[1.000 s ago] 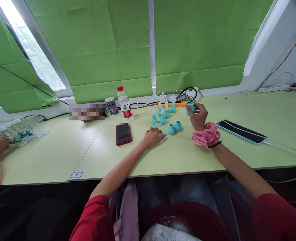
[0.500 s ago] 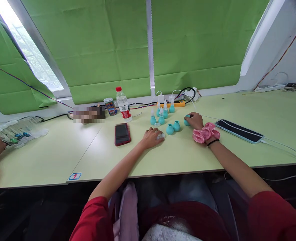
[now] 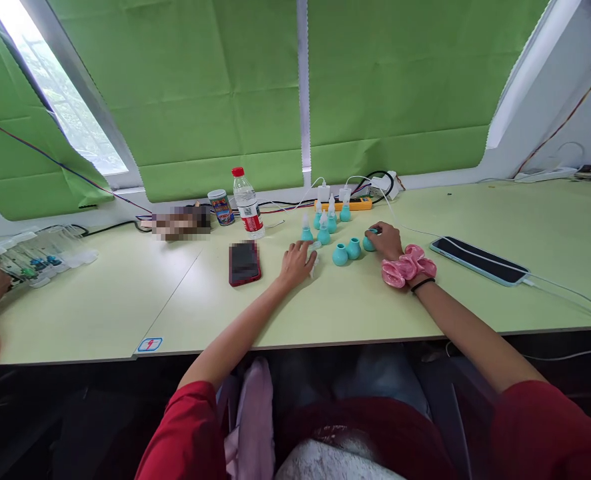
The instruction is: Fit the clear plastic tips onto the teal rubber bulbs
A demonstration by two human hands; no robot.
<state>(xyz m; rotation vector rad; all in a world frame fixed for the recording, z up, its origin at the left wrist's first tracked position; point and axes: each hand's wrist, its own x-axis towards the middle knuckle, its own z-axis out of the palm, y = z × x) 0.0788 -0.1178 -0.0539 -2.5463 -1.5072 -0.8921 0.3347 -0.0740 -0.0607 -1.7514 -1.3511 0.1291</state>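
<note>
Person's R wrist wears a pink scrunchie (image 3: 408,267), black band (image 3: 422,285) on its forearm side. L hand (image 3: 296,265) is palm-down over the table (image 3: 295,320), fingers a bit apart; a clear pc (image 3: 314,265) shows by its thumb, can't tell if gripped. Red-cased phone (image 3: 244,262) lies L of that hand; pale-blue-cased phone (image 3: 480,261), w/ cable, lies R of R hand. Btwn the hands, two open-mouthed turquoise bulbs (image 3: 340,255) stand side by side. R hand (image 3: 387,240) has its fingers closed on a third turquoise bulb (image 3: 369,245), near the neck, just R of that pair. Another clear pc (image 3: 315,246) lies by L fingertips. Beyond, btwn the hands: five nozzle-topped bulbs (image 3: 323,235), upright. Bottle (image 3: 249,210) & can (image 3: 221,208) stand past L hand, to its L.
</note>
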